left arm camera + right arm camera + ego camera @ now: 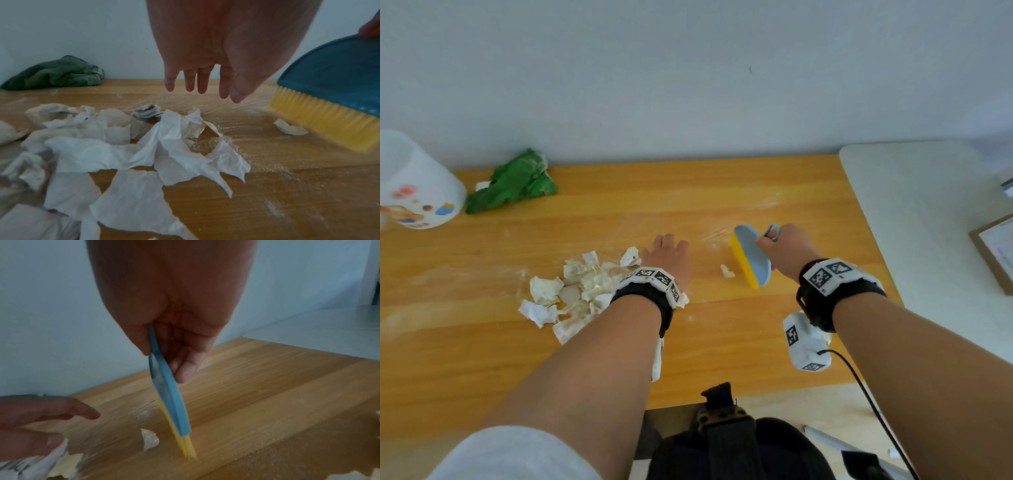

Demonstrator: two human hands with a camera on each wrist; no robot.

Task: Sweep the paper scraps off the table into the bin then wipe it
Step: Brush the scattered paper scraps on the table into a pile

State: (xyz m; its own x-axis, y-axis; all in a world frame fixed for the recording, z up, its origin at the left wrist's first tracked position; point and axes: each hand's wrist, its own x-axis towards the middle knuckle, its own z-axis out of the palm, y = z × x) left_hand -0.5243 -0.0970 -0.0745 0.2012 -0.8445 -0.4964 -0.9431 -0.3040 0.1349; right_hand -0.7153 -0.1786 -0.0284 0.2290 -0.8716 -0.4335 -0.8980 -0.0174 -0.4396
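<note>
My right hand (787, 251) clamped round the brush (751, 255), one scrap (727, 270) touching its bristles, my left hand (667, 260) slack-fingered beside the scrap pile (571, 291)

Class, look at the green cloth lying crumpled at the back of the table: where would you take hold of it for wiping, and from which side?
Grip the green cloth at its raised, bunched top fold, coming from above. It lies heaped against the wall, so fingers cannot come from behind.
</note>
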